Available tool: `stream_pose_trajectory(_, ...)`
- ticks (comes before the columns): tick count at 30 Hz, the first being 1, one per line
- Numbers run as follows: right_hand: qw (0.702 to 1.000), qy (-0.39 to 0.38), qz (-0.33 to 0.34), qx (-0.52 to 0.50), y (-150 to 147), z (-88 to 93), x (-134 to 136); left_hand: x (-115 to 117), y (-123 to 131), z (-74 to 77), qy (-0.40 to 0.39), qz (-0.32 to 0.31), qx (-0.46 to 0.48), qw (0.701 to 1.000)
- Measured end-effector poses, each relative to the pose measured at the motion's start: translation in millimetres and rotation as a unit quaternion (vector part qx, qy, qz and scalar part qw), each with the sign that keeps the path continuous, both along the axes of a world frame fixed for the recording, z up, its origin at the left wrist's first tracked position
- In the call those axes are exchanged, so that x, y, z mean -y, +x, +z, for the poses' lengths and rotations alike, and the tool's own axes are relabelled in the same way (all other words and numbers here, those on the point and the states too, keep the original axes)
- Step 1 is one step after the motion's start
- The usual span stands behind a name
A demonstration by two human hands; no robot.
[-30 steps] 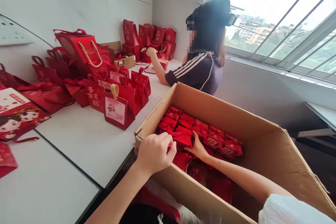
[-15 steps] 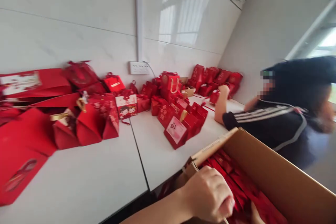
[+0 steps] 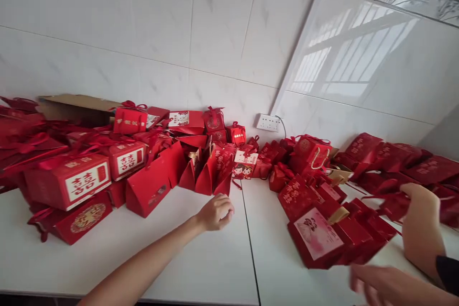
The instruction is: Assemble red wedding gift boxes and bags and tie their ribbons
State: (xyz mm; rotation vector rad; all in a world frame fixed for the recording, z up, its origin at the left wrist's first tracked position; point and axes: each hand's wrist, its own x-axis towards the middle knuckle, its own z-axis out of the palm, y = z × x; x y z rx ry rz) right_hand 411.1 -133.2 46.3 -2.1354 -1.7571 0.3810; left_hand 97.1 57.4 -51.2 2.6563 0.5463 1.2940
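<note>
Against a wall of pale veined tiles [image 3: 161, 33], in which a barred window is reflected, red gift boxes [image 3: 222, 167] are crowded along the rear of a white worktop [image 3: 201, 258] crossed by a dark seam. Near the right hand [image 3: 389, 282], a red box [image 3: 319, 236] is set, faced with a pink printed label and backed by a gold loop [image 3: 339, 215]. Before some triangular boxes [image 3: 205, 179], the left hand [image 3: 216, 213] is held with its grip narrow, fingers curled. The right hand's grip is blurred; its state cannot be told.
</note>
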Motion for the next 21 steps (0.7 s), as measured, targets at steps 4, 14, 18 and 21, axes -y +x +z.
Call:
stream_pose_trajectory(4, 0.941, -0.098, 0.306, 0.106, -93, 64.1, -90, -13, -28, -14.4, 0.006, 0.049, 0.039, 0.998)
stream_pose_trajectory(14, 0.967, 0.098, 0.16, 0.174, -314, 39.2, -235, -22, -42, -29.9, 0.009, 0.065, 0.098, 0.993)
stream_pose_trajectory(18, 0.977, 0.093, 0.12, 0.149, -340, 13.1, -252, -29, -46, -30.6, 0.006, 0.069, 0.106, 0.992)
stream_pose_trajectory(21, 0.977, 0.127, 0.112, 0.128, -332, 11.0, -245, -31, -50, -29.3, 0.014, 0.076, 0.128, 0.989)
